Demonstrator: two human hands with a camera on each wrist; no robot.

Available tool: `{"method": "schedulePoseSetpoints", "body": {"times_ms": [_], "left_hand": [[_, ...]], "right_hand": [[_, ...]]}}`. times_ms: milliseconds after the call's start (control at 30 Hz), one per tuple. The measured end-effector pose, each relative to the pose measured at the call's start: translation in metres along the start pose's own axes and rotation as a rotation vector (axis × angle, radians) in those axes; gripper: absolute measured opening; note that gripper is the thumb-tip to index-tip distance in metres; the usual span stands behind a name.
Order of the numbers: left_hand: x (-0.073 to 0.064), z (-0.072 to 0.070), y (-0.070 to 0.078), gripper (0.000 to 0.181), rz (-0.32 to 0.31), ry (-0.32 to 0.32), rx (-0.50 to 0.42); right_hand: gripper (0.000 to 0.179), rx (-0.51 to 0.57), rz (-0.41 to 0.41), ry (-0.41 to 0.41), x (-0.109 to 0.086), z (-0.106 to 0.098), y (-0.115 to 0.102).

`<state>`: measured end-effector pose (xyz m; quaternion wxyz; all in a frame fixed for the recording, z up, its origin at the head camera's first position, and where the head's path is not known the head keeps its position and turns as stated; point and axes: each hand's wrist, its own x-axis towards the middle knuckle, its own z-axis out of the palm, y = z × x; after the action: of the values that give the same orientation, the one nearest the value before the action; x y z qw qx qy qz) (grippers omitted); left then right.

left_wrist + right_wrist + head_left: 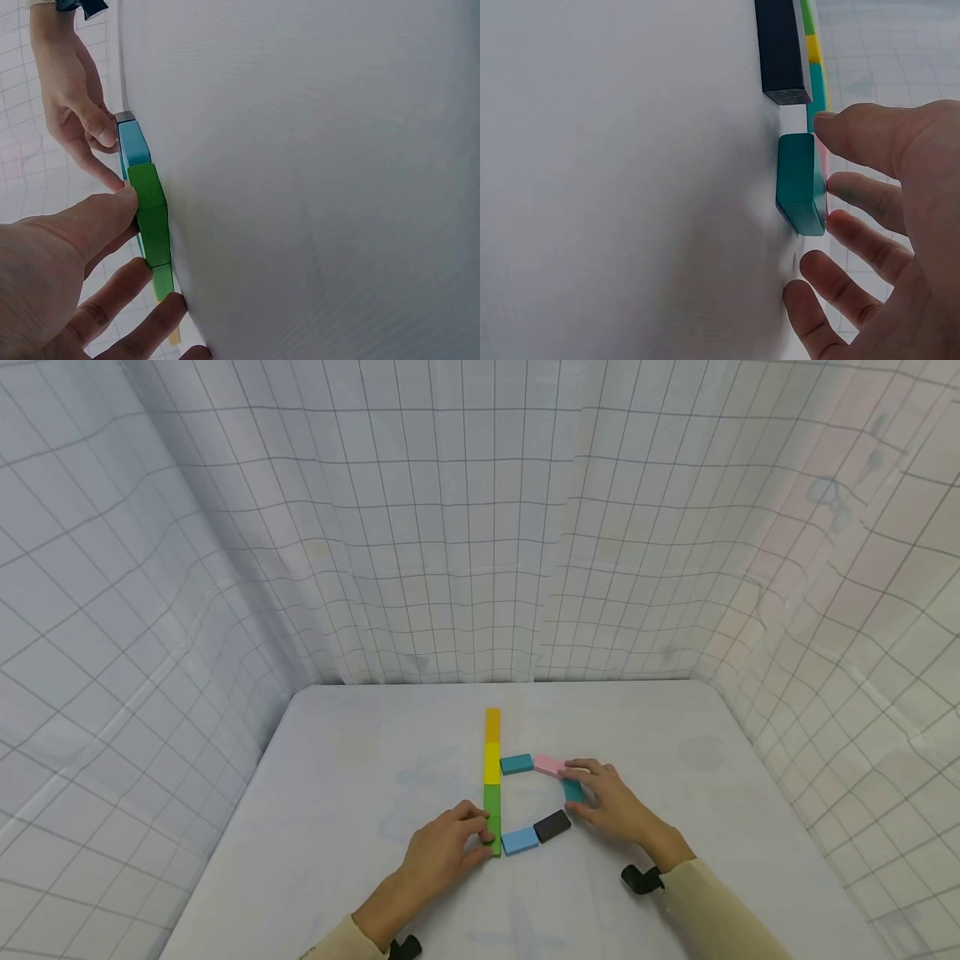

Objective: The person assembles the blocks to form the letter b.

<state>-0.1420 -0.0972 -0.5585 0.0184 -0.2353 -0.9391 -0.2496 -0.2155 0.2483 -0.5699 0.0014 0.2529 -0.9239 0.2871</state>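
Observation:
Flat, domino-like coloured blocks form an upright line with a curved loop on its right. My left hand (442, 852) rests its fingertips along the lower green block (496, 825), thumb at its near end. Above it lie another green block (491, 797), a yellow block (492, 763) and an orange block (492, 725). At the loop's right side, my right hand (611, 802) holds a teal block (796, 180) between thumb and fingers at its ends. A pink block (549, 765) lies by those fingertips. In the right wrist view, a gap separates the teal block from the black block (784, 56).
A second teal block (517, 764) joins the line to the pink one. A light blue block (520, 841) lies between the lower green block and the black one. Grid-patterned white cloth (480, 527) walls the white table (337, 793) at the back and sides.

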Motion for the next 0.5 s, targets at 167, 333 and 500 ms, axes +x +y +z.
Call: {"method": "schedulePoseSetpoints", "body": {"times_ms": [167,333,500], "left_hand": [[-0.0003,-0.002,0.0013,0.013,0.004,0.004,-0.003],[-0.0003,-0.0021,0.0018,0.013,-0.001,0.001,0.001],[0.0001,-0.0006,0.0011,0.013,-0.007,-0.006,-0.001]], "right_hand": [[0.054,0.01,0.01,-0.008,-0.0016,0.0003,-0.0004],[0.053,0.019,0.008,-0.011,-0.0023,0.0,-0.0025],[0.054,0.043,0.02,0.003,-0.0044,-0.0025,-0.0025]]}}
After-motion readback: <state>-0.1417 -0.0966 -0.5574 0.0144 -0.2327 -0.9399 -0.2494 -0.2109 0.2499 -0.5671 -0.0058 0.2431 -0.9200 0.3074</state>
